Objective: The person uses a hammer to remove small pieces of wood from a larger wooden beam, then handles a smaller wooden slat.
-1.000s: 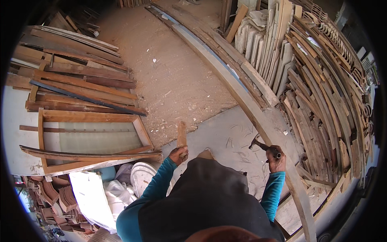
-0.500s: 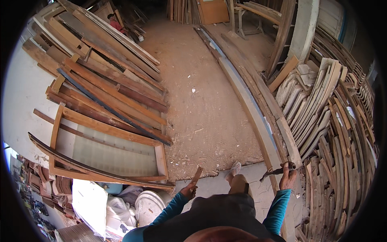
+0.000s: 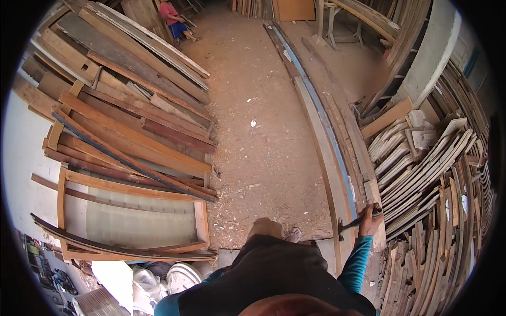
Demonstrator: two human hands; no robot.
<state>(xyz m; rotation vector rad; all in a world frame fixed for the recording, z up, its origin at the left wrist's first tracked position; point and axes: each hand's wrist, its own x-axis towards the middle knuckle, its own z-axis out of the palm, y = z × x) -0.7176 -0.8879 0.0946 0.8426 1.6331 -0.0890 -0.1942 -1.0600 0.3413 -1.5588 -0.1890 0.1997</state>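
Right grip (image 3: 370, 218) closes around a dark-handled metal hammer (image 3: 354, 224) at lower right, beside long curved wooden planks (image 3: 329, 158); left grip is hidden. Sawdust-strewn dirt floor (image 3: 258, 131) fills the centre.

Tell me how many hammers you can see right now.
1. The hammer is held in the right hand, beside the long planks on the floor. Others could lie hidden among the stacked wood.
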